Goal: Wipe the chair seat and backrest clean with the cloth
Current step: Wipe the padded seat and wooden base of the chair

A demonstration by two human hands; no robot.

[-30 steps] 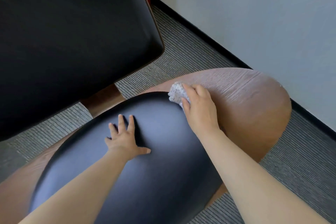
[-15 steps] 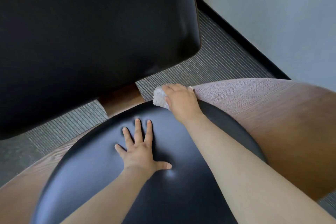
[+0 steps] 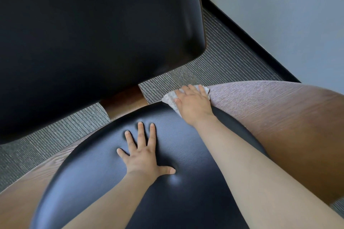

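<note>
**A:** What do we see from the head camera?

**B:** We are looking down on a chair. Its black padded seat (image 3: 186,182) fills the lower middle and sits in a brown wooden shell (image 3: 270,109). The black backrest (image 3: 93,33) rises at upper left, above a wooden post (image 3: 124,102).

**A:** Where are the hands?

**B:** The left hand (image 3: 143,152) lies flat on the middle of the seat. Its fingers are spread, its thumb is out to the side, and it dents the padding slightly. The right hand (image 3: 193,106) is at the seat's rear edge, to the right of the post. Its fingers lie close together, flat over the cloth.

**A:** And the cloth?

**B:** The cloth (image 3: 170,98) is a small, pale, speckled wad pressed under the right hand. It pokes out to the left and past the fingertips, where the padding meets the wooden shell. Grey ribbed carpet (image 3: 223,57) shows beyond it.

**A:** Which step do we judge this to be?

**B:** Wiping the seat, at its back rim. Neither hand touches the backrest.

**A:** What does the next move call for?

**B:** We think steady downward pressure, sweeping the cloth along the curved rim or forward over the padding. The left hand would brace the chair. The backrest remains to be wiped.
</note>
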